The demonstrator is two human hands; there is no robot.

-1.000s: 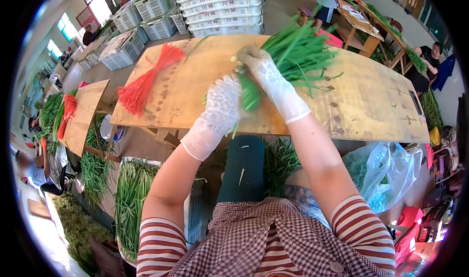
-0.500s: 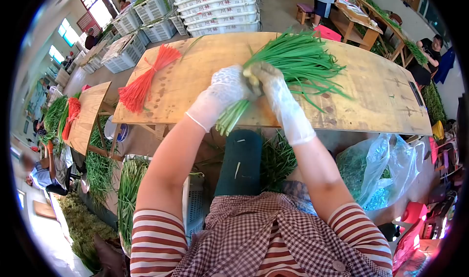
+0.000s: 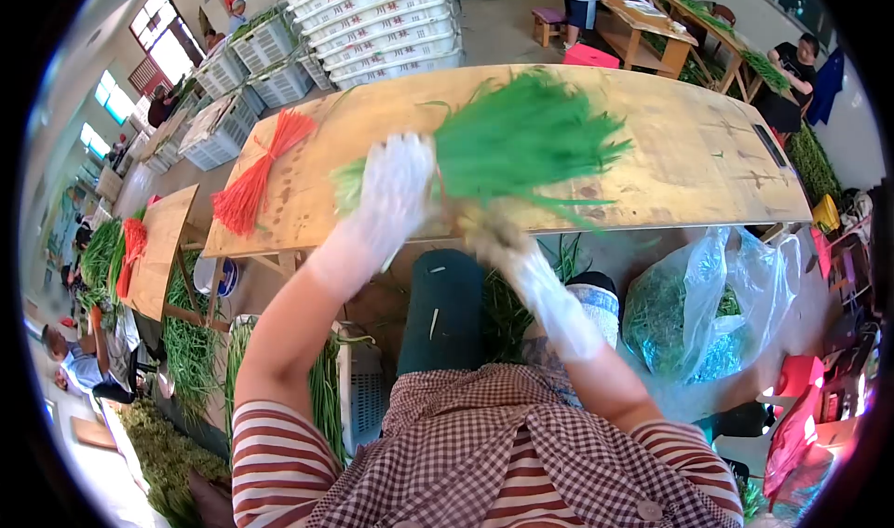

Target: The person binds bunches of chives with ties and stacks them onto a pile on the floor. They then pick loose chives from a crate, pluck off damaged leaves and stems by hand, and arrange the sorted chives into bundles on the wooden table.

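Observation:
My left hand [image 3: 399,179], in a whitish glove, is wrapped round the stem end of a bunch of green leafy stalks [image 3: 531,142]. The leaves fan out to the right over the wooden table [image 3: 708,169], blurred by motion. Close to the table's front edge, my right hand [image 3: 500,239] is just below the bunch; its stained glove fingers are smeared, and what they hold cannot be made out. A thin reddish strip shows at the bunch beside my left hand. At the table's left end lies a bundle of red ties [image 3: 265,171], narrow in its middle.
White crates [image 3: 382,25] are stacked behind the table. A crate of green stalks [image 3: 358,388] stands below at the left, and a clear plastic bag [image 3: 694,314] of greens at the right. Other people sit or stand at tables farther off on both sides.
The bunch has shifted left and turned flatter across the table. My left hand has moved left with it; my right hand has dropped down and away from my left. The view has shifted slightly.

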